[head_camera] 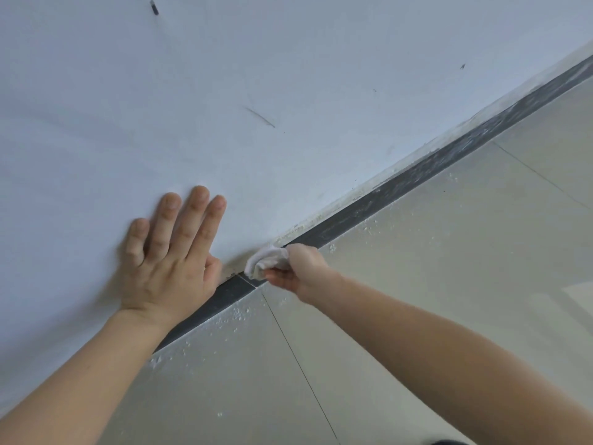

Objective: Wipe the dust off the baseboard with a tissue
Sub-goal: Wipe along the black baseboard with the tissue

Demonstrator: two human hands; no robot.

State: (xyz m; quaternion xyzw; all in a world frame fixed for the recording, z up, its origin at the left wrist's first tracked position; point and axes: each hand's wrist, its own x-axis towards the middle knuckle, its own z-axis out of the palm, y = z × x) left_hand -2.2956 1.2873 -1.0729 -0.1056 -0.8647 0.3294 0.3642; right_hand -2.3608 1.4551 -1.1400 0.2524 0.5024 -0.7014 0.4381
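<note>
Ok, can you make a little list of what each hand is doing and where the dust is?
left hand: flat on the white wall, fingers straight
right hand: grips the crumpled tissue
tissue: against the top edge of the baseboard
baseboard: dark strip, dusty streaks beyond the tissue
floor: pale tiles, white crumbs near the baseboard

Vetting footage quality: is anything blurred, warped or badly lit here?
Head view: soft, even light, faint shadow beside the left hand on the wall; right hand and tissue slightly smeared; baseboard bows a little toward the top right, likely the wide lens.
</note>
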